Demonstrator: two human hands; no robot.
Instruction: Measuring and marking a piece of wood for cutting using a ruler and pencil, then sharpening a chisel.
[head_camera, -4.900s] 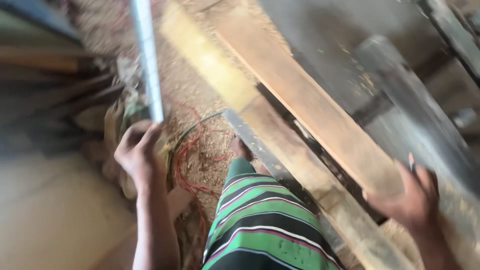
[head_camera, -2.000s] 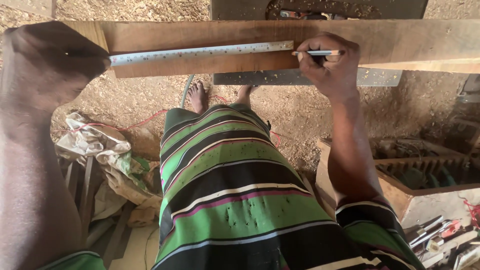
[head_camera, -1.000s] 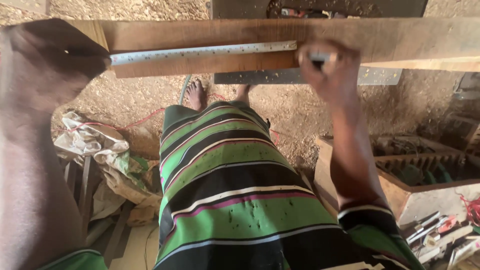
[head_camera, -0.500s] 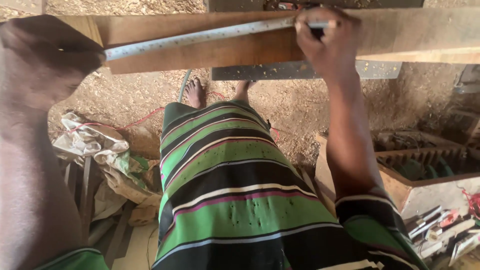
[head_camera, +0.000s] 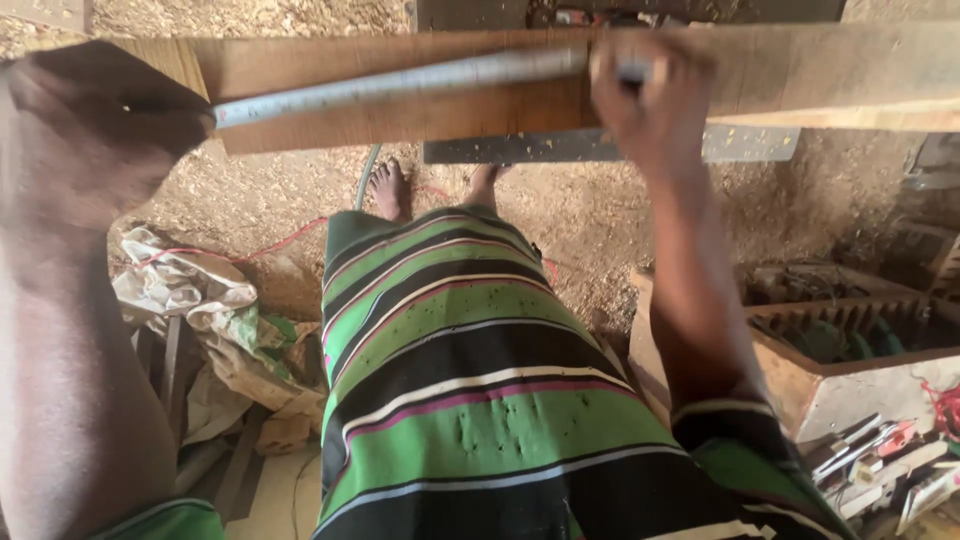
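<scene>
A long silvery metal ruler (head_camera: 400, 85) lies slanted across the brown wooden plank (head_camera: 820, 75). The left hand (head_camera: 95, 140) pins its near end against the plank's end. The right hand (head_camera: 650, 95), blurred, closes on the far end with a pen (head_camera: 632, 72).

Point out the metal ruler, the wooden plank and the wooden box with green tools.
metal ruler (head_camera: 400, 82): head view, middle of its blade.
wooden plank (head_camera: 820, 75): head view, bare face right of the hand.
wooden box (head_camera: 860, 395): head view, pale front wall.
</scene>
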